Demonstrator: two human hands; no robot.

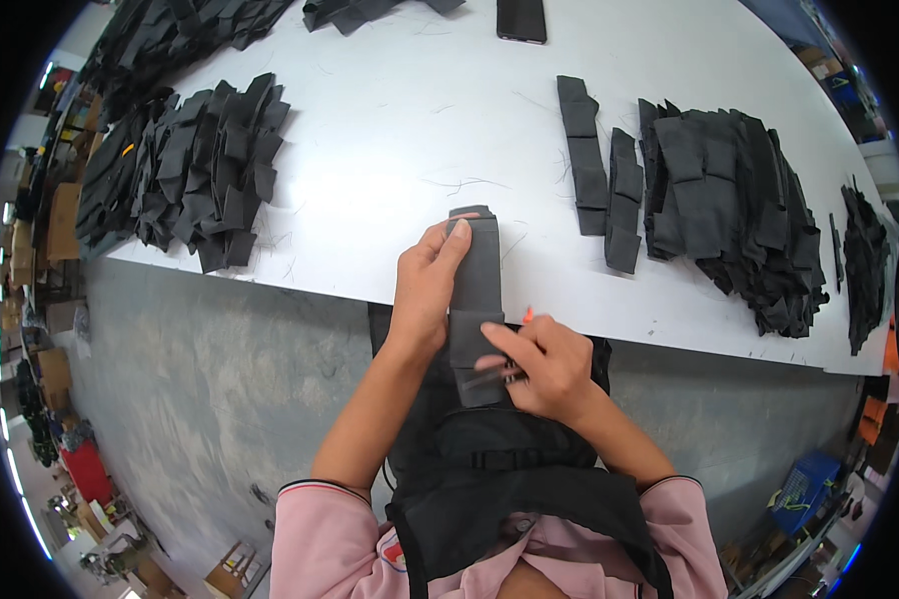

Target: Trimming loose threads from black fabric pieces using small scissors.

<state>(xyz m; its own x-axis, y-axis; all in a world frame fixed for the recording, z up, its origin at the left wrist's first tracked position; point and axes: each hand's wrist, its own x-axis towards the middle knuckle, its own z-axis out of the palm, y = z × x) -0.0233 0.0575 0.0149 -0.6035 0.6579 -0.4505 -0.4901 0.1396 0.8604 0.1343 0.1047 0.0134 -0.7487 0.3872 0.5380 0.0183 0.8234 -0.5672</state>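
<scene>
A dark grey folded fabric strip (pixel 476 275) hangs over the table's near edge, its lower end above my lap. At the strip's top end, my left hand (pixel 425 290) pinches it, thumb on the face. My right hand (pixel 554 367) is closed beside the lower part of the strip, index finger at the fabric. In it is what looks like a pair of thread snips (pixel 485 379), with blurred metal blades over the strip's lower end and an orange end showing above the knuckles. The palm hides most of that tool.
Two separate strips (pixel 584 160) (pixel 623 200) lie on the white table (pixel 400 150), left of a large strip pile (pixel 719 190). More dark piles (pixel 210 160) are at the left and far side. A black phone (pixel 521 20) lies at the back; loose threads are scattered about.
</scene>
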